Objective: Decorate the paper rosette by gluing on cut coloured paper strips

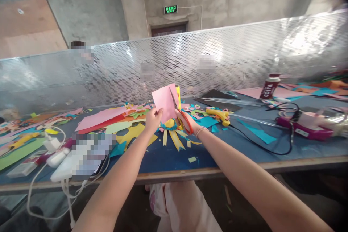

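Observation:
My left hand [154, 119] pinches the lower left part of a pink sheet of paper [163, 101], held upright above the table. In my right hand [186, 121] is a pair of scissors with orange handles [188, 122]. Their blades point up and lie across the right part of the pink sheet; whether they are cutting I cannot tell. Just behind the sheet shows a yellow piece [178, 96], mostly hidden. Under my hands lies a yellow and blue paper rosette with ribbon-like tails [174, 139], among scattered paper scraps.
A yellow glue gun [219, 115] with a black cable lies to the right. Farther right stand a dark red bottle [270, 87] and a purple power strip [304, 128]. At left are a phone [94, 152] and white cables. A perforated metal screen [231, 61] runs behind the table.

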{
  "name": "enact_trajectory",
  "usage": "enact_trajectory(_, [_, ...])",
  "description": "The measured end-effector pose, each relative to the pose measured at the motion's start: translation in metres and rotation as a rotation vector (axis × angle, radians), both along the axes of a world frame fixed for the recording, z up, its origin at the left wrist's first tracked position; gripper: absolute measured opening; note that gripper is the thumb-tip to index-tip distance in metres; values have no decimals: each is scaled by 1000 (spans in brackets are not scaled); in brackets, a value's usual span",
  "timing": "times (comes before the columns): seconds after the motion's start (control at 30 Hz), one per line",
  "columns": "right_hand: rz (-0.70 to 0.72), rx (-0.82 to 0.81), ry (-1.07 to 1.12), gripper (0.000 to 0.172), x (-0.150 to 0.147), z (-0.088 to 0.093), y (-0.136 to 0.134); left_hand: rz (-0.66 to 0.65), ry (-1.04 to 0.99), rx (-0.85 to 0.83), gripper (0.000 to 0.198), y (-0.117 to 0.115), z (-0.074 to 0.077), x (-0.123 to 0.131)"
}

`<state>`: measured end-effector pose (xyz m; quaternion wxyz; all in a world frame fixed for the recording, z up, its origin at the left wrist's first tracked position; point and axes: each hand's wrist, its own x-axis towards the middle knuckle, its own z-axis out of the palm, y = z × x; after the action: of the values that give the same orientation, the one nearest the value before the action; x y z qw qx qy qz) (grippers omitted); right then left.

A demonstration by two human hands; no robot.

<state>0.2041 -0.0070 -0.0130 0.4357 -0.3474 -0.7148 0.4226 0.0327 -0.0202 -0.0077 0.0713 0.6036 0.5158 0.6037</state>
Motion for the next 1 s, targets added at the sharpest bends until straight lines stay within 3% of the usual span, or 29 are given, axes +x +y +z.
enact_trajectory(0.4, [2, 31, 0, 62, 0, -4, 6, -305, -433, -102, 31, 11, -6, -5])
enact_trajectory(0.67, [106, 39, 10, 63, 3, -6, 8, -369, -481, -86, 30, 9, 0, -7])
enact_trajectory(0.83, [95, 37, -17, 63, 3, -2, 4, -458, -541, -110, 32, 13, -4, -9])
enact_trajectory(1.0, [27, 55, -31, 61, 1, -4, 5, -429, -512, -134, 33, 14, -5, -9])
